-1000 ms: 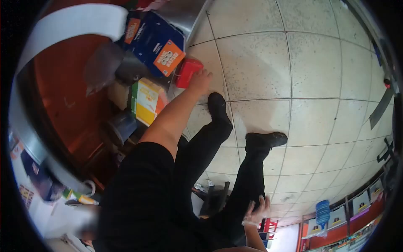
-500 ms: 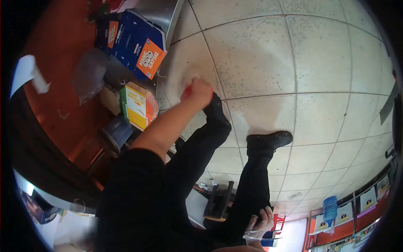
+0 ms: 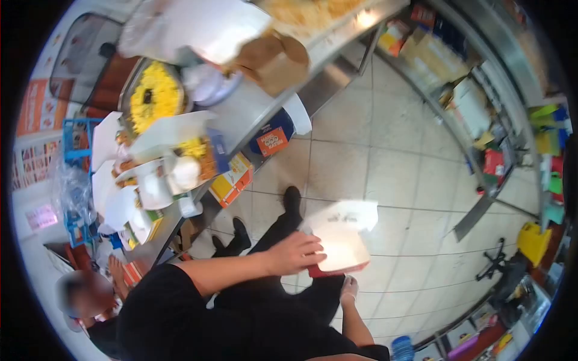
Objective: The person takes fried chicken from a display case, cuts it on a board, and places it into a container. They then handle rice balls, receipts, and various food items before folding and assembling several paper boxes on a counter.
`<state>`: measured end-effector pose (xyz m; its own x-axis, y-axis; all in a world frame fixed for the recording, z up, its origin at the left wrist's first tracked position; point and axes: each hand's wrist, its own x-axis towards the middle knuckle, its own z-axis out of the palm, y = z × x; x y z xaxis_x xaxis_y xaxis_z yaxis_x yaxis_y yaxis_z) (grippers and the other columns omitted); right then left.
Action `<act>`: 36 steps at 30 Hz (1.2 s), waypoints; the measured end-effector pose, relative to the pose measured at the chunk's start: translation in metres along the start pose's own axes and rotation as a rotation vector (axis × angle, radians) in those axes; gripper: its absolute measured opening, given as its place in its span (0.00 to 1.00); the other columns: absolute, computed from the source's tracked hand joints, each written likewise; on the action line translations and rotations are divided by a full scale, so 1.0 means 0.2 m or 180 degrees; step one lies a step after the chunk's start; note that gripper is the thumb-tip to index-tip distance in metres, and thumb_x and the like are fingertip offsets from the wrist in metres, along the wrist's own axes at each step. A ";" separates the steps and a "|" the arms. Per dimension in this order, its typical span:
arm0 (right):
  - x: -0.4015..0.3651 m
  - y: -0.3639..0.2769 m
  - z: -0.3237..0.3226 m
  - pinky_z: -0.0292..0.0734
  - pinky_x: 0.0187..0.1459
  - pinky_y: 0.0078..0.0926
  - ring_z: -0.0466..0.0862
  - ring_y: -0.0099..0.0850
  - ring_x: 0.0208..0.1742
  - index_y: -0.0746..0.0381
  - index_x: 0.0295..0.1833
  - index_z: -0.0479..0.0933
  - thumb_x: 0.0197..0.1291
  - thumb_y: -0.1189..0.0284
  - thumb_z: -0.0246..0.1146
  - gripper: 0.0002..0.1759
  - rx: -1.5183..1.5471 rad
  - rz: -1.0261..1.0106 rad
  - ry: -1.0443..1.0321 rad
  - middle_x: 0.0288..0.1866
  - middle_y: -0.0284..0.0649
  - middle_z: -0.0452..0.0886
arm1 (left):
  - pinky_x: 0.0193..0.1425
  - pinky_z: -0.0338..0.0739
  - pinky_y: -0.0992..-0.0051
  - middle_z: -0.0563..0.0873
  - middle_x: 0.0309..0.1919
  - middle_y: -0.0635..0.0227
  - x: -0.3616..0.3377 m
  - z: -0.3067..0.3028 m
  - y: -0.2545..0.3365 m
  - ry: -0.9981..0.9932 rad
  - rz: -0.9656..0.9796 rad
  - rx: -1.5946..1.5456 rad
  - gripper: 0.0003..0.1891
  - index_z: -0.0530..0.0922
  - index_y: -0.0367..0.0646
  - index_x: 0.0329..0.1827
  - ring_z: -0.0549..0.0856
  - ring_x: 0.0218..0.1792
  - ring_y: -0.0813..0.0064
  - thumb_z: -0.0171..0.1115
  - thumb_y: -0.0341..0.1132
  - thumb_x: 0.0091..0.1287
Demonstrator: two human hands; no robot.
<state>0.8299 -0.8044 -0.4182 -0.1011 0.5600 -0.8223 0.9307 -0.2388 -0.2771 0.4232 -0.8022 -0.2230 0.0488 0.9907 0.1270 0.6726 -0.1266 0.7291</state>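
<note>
Item: red box (image 3: 337, 269), shallow, pale inside, its white lid (image 3: 346, 215) open and standing up from the edge turned away from the person. Position: held in the air over the tiled floor (image 3: 385, 150), clear of the counter (image 3: 253, 114), on its aisle side and off its near end. Orientation: the long axis runs across the person's front, roughly level, angled to the counter's long front edge. The open side faces up and the lid tips away from the body. Left hand (image 3: 295, 253): fingers (image 3: 313, 248) clenched over the box end that is towards the counter, thumb side up. Right hand (image 3: 348, 287): low, just under the box's red edge, farther from the counter than the left. Whether it touches the box, or whether its fingers are curled, cannot be told. On the counter: tray of yellow food (image 3: 147, 96), brown paper bag (image 3: 271, 57), white containers (image 3: 156, 180). Under the counter's front edge: blue carton (image 3: 274, 138), yellow-and-orange carton (image 3: 232, 180). The person's two dark shoes (image 3: 292, 198) stand on the floor beside the counter's base.
</note>
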 end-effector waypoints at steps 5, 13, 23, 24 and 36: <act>0.29 -0.04 -0.34 0.79 0.40 0.52 0.85 0.47 0.44 0.61 0.58 0.69 0.72 0.43 0.50 0.31 0.0858 0.0451 -0.0297 0.43 0.47 0.81 | 0.54 0.75 0.59 0.77 0.46 0.66 -0.02 -1.02 0.24 0.2231 0.0568 0.1397 0.21 0.80 0.48 0.49 0.78 0.51 0.59 0.74 0.35 0.50; 0.04 -1.23 -1.01 0.80 0.47 0.44 0.85 0.45 0.54 0.61 0.68 0.67 0.73 0.46 0.52 0.32 0.1459 -0.0430 0.0626 0.63 0.51 0.79 | 0.77 0.60 0.50 0.63 0.74 0.39 -0.37 -2.35 -0.04 0.2849 -0.2534 0.3514 0.43 0.59 0.41 0.79 0.63 0.75 0.40 0.70 0.32 0.60; 0.06 -2.15 -0.97 0.80 0.52 0.39 0.85 0.38 0.52 0.60 0.69 0.69 0.70 0.55 0.59 0.29 0.1444 -0.0906 -0.0525 0.61 0.44 0.81 | 0.53 0.79 0.75 0.86 0.44 0.61 -0.51 -1.56 0.07 0.2506 -0.2017 -0.1351 0.15 0.80 0.38 0.58 0.85 0.45 0.73 0.53 0.22 0.71; 0.07 -2.29 -1.01 0.80 0.51 0.39 0.85 0.38 0.51 0.61 0.69 0.70 0.70 0.55 0.59 0.29 0.1193 -0.1130 -0.0411 0.59 0.43 0.82 | 0.53 0.79 0.74 0.86 0.44 0.61 -0.47 -1.45 0.07 0.2344 -0.2058 -0.1564 0.15 0.80 0.38 0.58 0.85 0.45 0.72 0.52 0.21 0.71; 0.00 -3.85 -1.13 0.79 0.53 0.34 0.86 0.42 0.50 0.68 0.61 0.75 0.66 0.50 0.64 0.32 -0.2017 -0.2542 -0.0832 0.47 0.55 0.86 | 0.53 0.79 0.72 0.87 0.44 0.63 0.53 -1.27 -0.11 0.1765 -0.3254 -0.1742 0.12 0.79 0.38 0.57 0.85 0.45 0.73 0.58 0.30 0.73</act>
<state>0.1934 -0.4420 -0.0920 -0.7687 0.1652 -0.6178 0.5662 0.6251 -0.5373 0.2247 -0.7063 -0.0548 -0.7080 0.5129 -0.4855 -0.1735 0.5400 0.8236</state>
